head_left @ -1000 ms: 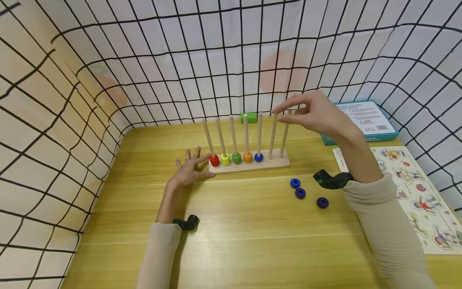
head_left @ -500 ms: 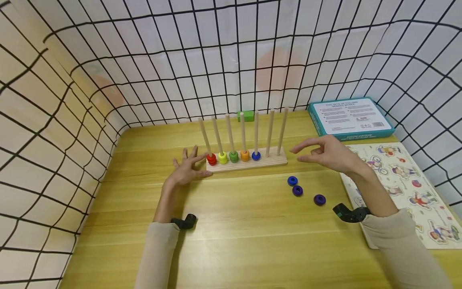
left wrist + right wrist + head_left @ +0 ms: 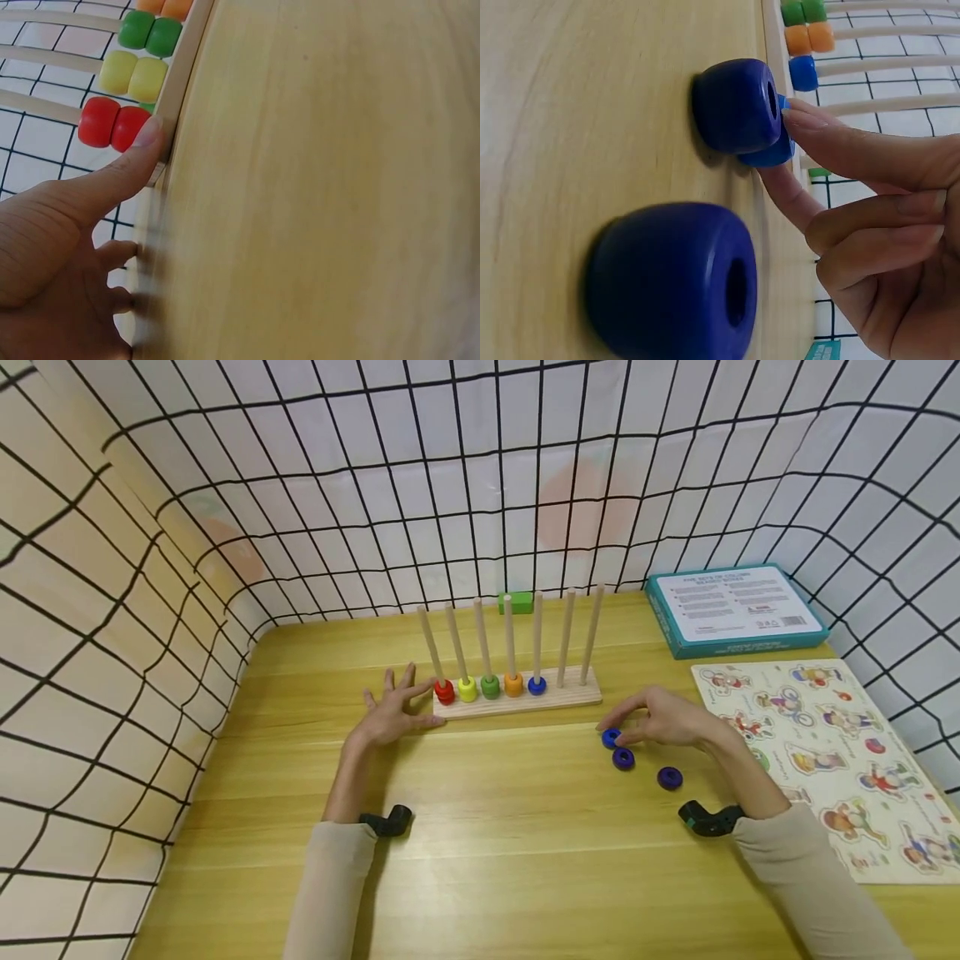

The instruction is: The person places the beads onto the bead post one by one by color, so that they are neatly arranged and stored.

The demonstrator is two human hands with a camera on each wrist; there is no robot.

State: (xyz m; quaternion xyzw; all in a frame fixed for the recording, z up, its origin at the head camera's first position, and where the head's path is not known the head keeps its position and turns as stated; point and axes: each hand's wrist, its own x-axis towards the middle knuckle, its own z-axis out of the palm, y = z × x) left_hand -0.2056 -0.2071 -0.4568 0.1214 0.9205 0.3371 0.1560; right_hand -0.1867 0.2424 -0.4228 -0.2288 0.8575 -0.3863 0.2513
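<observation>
A wooden bead rack [image 3: 562, 695] with several upright pegs stands on the table. Pairs of red [image 3: 114, 124], yellow [image 3: 135, 75], green [image 3: 150, 34] and orange beads [image 3: 513, 684] sit on its pegs, then a single blue bead [image 3: 537, 686]; the two rightmost pegs are bare. My left hand [image 3: 386, 717] lies spread at the rack's left end, its thumb touching there. Right of the rack, my right hand [image 3: 663, 718] pinches a loose blue bead [image 3: 776, 152] between thumb and index finger, the bead still on the table. Two dark purple-blue beads [image 3: 735, 105] [image 3: 670, 778] lie nearby.
A teal-edged box [image 3: 738, 610] lies at the back right. In front of it is a flat picture puzzle board [image 3: 780, 752], under the right forearm. A green block [image 3: 516, 602] sits behind the rack. Black wire mesh [image 3: 450, 485] encloses the table's back and sides.
My right hand has come down from the tops of the right-hand pegs, past the rack's right end, to the loose blue bead. The left hand stays at the rack's left end.
</observation>
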